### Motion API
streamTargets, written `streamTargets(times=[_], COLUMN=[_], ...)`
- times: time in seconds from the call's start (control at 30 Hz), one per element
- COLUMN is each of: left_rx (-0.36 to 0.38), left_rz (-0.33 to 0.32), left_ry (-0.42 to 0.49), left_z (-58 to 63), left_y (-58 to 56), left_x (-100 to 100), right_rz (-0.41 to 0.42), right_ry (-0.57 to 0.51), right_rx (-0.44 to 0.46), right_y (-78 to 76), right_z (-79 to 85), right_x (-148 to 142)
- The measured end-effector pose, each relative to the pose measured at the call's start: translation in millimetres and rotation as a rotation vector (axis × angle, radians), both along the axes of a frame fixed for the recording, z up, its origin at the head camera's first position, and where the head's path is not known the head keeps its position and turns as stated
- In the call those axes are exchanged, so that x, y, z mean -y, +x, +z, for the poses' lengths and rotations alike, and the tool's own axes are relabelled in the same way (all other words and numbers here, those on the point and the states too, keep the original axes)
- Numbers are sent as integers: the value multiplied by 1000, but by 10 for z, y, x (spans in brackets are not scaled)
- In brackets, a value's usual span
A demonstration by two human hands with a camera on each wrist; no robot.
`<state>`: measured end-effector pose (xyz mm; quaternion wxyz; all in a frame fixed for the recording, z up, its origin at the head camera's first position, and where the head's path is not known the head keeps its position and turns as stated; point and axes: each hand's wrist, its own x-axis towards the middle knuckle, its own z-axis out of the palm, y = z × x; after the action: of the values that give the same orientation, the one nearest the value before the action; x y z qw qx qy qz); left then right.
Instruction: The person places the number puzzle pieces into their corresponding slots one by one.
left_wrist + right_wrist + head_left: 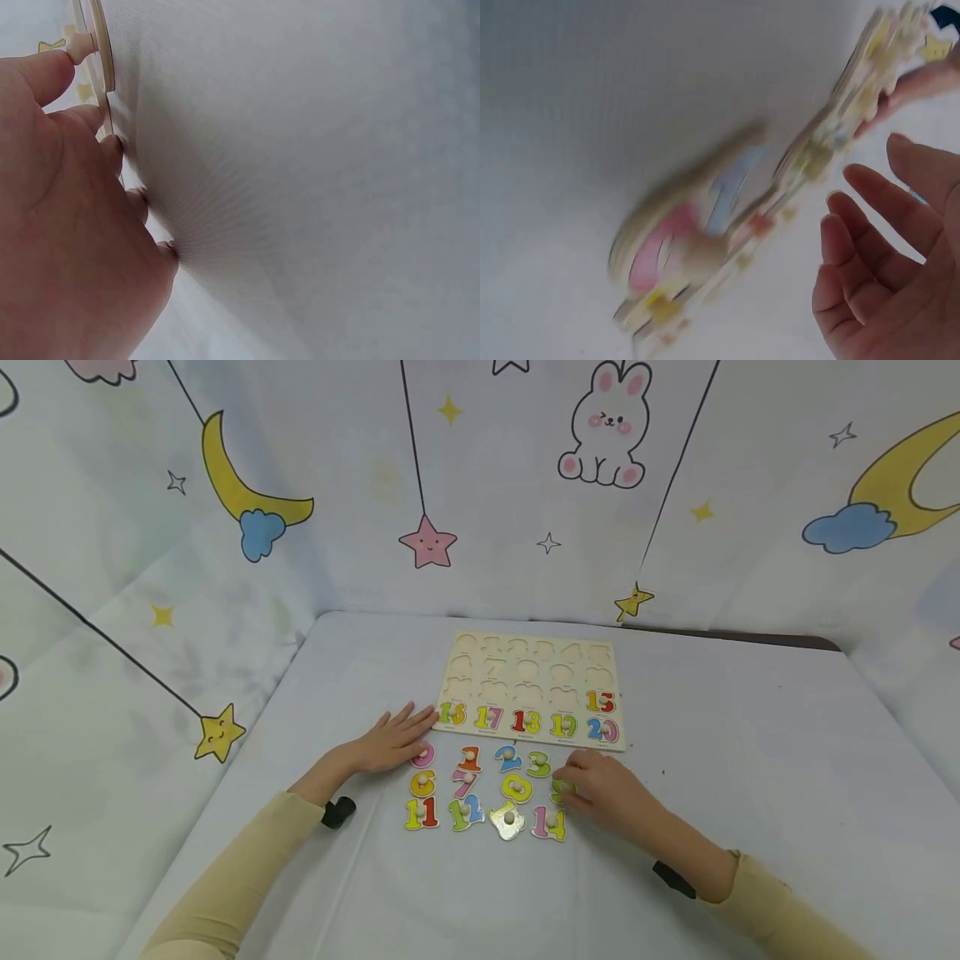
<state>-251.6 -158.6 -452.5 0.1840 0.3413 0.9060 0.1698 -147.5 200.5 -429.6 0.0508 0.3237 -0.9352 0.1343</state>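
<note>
My left hand point(392, 740) lies palm down at the board's lower left corner, fingers stretched out. Its thumb reaches the pink 0 point(422, 755); in the left wrist view the thumb tip is against a wooden knob point(81, 48). My right hand point(609, 790) is over the right end of the loose number pieces, partly covering a green number point(562, 789). In the right wrist view its fingers are loosely bent, with nothing between them, beside a blurred pink-and-blue piece point(682, 240). The wooden number board point(528, 742) has several numbers seated along its near side.
Loose knobbed numbers lie in rows before the board, among them an orange 1 point(469, 759), a blue 2 point(507, 758), a yellow-red 11 point(422, 814) and a pink-yellow 14 point(549, 823). A glossy piece point(507, 820) reflects light. White cloth covers the table point(750, 760).
</note>
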Motion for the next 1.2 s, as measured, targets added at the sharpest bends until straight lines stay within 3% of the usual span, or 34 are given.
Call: streamTargets(times=[0.13, 0.33, 0.5, 0.87, 1.2], left_rx=[-1, 1, 1, -3, 6], left_rz=[2, 3, -1, -3, 2], left_ry=[11, 11, 11, 0, 7], left_z=[5, 6, 8, -11, -12], left_y=[8, 10, 12, -12, -8], left_x=[2, 6, 8, 14, 5], right_rz=[47, -61, -109, -52, -16], right_ry=[85, 140, 129, -7, -189], right_rx=[-4, 114, 137, 185, 416], right_y=[176, 294, 305, 364, 256], right_z=[-49, -33, -41, -51, 93], right_x=[98, 207, 240, 242, 53])
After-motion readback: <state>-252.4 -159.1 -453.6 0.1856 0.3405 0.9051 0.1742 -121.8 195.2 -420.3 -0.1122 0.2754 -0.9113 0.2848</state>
